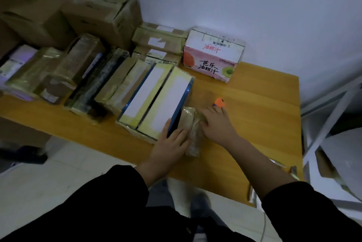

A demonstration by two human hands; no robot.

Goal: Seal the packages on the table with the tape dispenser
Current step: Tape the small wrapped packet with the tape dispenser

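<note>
Packages, taped: many are sitting on a wooden table (264, 104) against a pale wall, filling its left and far parts.

Item 1: small brown package (189, 119), wrapped in glossy tape, is lying near the table's near edge, just right of the yellow boxes. Both hands are resting on it.

Item 2: left hand (172, 142) is lying flat on the small brown package's left side, fingers straight and released, thumb reaching up beside the blue edge of the nearest yellow box.

Item 3: right hand (217, 124) is pressing on the package's right side, fingers spread and loosely extended, not clenched. The fingertips are blurred.

Item 4: two yellow boxes (168, 100) with white labels and blue edges are leaning side by side, touching the small package's left.

Item 5: row of tape-wrapped parcels (84, 69) is standing on edge further left.

Item 6: large cardboard cartons (101, 14) are stacking up at the far left.

Item 7: pink juice carton (213, 55) with a barcode label is sitting at the far side, against the wall.

Item 8: small orange object (219, 102) with a blue edge is lying just beyond the right fingertips; its kind is unclear.

Item 9: white metal frame (329, 108) is standing right of the table.
</note>
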